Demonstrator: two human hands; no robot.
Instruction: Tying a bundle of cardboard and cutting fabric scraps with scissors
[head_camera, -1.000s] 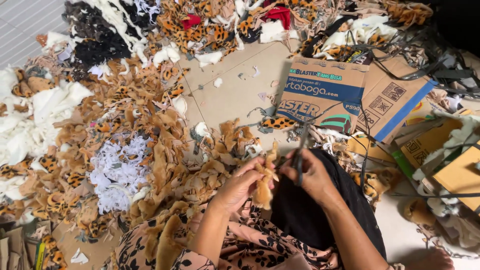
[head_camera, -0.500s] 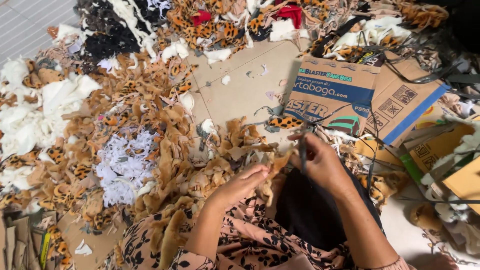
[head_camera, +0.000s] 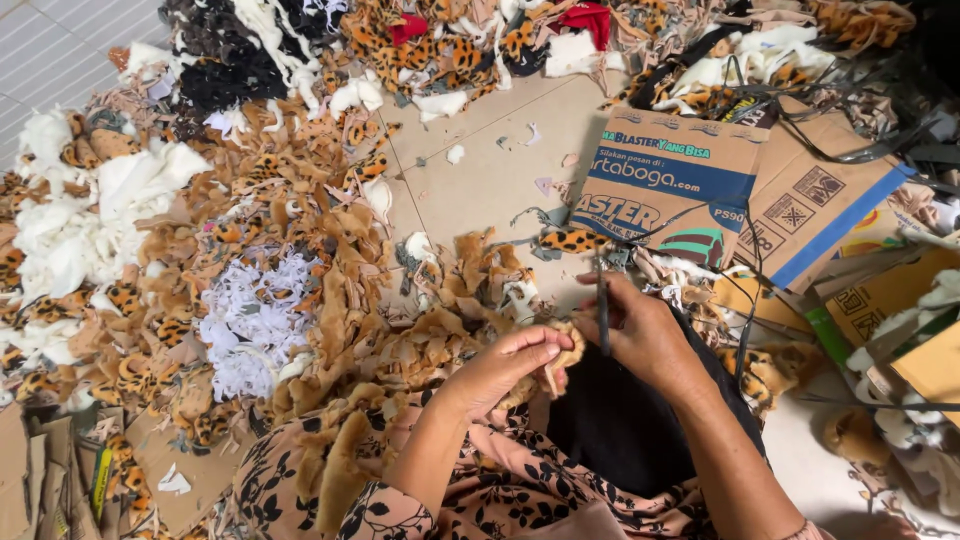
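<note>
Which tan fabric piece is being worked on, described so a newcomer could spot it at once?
Start at the flattened cardboard box on the floor and drop straight down to the two hands. The small tan plush piece sits pinched in the left hand, beside the right hand gripping a thin dark tool. Unlike the heaped scraps, it is held.

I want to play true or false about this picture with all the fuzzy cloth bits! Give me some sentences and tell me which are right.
1. The left hand holds a small tan plush piece. True.
2. The right hand holds a thin dark tool. True.
3. The tool is a big hammer. False: it is a slim dark stick, too small to identify further.
4. A flattened cardboard box lies on the floor beyond the hands. True.
5. The white shredded pile sits on the person's right. False: it is on their left.
6. The black cloth on the lap is bright red. False: it is black.
</note>
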